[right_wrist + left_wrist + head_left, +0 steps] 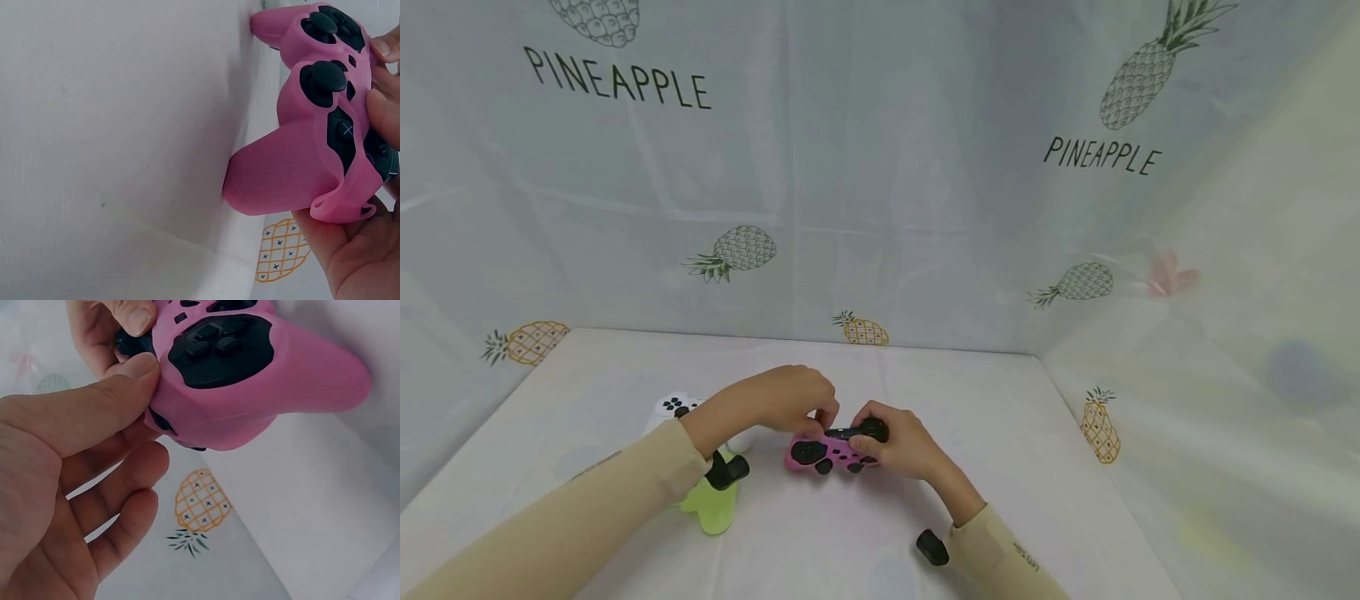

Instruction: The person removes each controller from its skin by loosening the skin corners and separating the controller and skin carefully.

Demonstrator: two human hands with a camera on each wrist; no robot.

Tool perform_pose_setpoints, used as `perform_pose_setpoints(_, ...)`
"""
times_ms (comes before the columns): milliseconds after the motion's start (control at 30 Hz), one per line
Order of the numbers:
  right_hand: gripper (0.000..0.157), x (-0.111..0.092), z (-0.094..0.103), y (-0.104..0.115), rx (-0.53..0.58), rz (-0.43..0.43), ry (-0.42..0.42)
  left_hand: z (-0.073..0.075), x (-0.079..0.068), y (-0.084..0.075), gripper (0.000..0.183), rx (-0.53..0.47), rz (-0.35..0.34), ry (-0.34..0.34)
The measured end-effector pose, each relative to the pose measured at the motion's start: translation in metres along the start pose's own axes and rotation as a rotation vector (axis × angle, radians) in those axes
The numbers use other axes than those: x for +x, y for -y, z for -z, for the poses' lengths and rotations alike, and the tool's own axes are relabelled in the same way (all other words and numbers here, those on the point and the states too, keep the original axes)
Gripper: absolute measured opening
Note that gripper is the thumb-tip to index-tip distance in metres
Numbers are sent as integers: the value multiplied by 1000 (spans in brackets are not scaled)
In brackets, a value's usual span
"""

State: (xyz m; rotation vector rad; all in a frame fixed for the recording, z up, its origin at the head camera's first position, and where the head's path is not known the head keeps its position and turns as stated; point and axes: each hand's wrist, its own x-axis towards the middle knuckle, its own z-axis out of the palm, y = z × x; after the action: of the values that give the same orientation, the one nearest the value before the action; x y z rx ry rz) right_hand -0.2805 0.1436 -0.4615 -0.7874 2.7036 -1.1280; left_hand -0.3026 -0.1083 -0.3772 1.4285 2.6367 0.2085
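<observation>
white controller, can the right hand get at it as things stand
Probably not: the right hand is holding the pink-covered controller, and the left hand and forearm lie between it and the white controller.

Controller [222,353] showed black, one button [347,130] blue-crossed, through pink cover [312,378]; second controller [658,418] was white and black; third item [718,510] was yellow-green; sleeves [580,508] were beige, dark-lettered; pale grey, black-lettered backdrop [910,150] bore pineapple pattern in dark green and orange
</observation>
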Motion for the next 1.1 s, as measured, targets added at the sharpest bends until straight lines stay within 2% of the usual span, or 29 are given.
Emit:
perform_pose_setpoints(200, 17, -1, 0, -1, -1, 9, -6, 3, 4, 0, 20, -30, 1, 44)
perform_pose_setpoints(600, 17, -3, 1, -4, -10, 25, -3, 9, 17, -10, 28, -102, 129, 190)
perform_pose_setpoints(933, 17, -4, 2, -3, 4, 32, 10, 9, 18, -14, 29, -109, 150, 223)
perform_pose_setpoints(1100, 17, -3, 1, -4, -1, 36, 18, 8, 18, -14, 27, -145, 171, 245)
